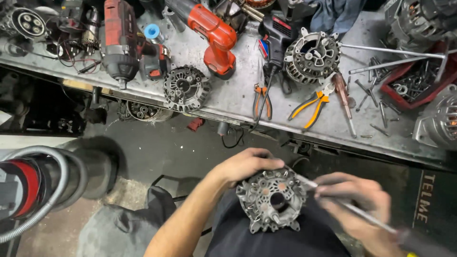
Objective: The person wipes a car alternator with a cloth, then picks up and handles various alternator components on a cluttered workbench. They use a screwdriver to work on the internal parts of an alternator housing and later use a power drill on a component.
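The metal workbench point(238, 90) runs across the far side, with power drills and pliers on it. Near me, on my lap, sits the round alternator housing point(271, 199). My left hand point(245, 165) grips its far edge. My right hand point(362, 204) is closed on a thin screwdriver point(350, 207), tip touching the housing's right rim.

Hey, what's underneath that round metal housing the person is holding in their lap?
The metal housing rests on a dark-clothed lap, steadied by the left hand. The right hand holds a thin tool against its rim. The housing's underside is hidden.
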